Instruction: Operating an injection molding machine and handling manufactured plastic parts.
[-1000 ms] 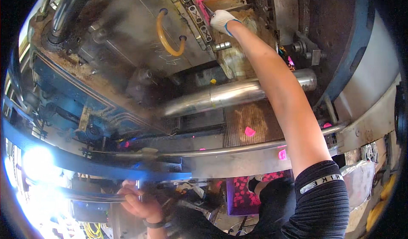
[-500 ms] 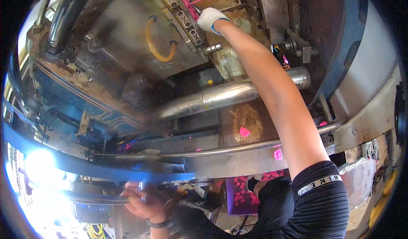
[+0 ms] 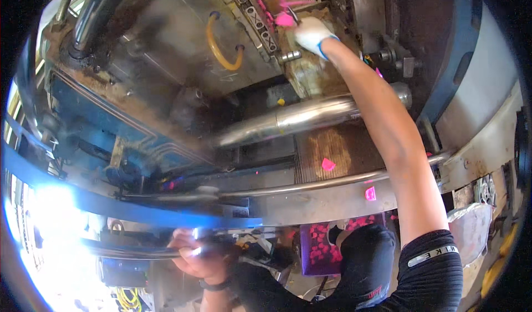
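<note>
My right hand (image 3: 314,36), in a white glove with a blue cuff, reaches far into the machine. It is closed on a slim metal tool (image 3: 293,16), whose exact kind I cannot make out. Bright pink moulded pieces (image 3: 284,19) hang at the tool's tip, apart from the steel mould block (image 3: 253,17) with its row of X-marked inserts. Some pink shows along the block's edge. My bare left hand (image 3: 199,259), with a dark wristband, is wrapped around a shiny metal bar (image 3: 144,252) at the lower left. Its fingers are partly blurred.
A thick polished column (image 3: 310,117) crosses below my right forearm. A thinner rail (image 3: 310,189) runs along the machine's front edge. Loose pink pieces (image 3: 328,164) lie inside. A purple crate (image 3: 306,251) of pink pieces stands below. A yellow hose (image 3: 216,49) loops from the mould plate.
My right hand has drawn back to the right from the mould block, bringing the pink pieces with the tool. My left hand keeps its grip on the bar; the whole view has shifted slightly.
</note>
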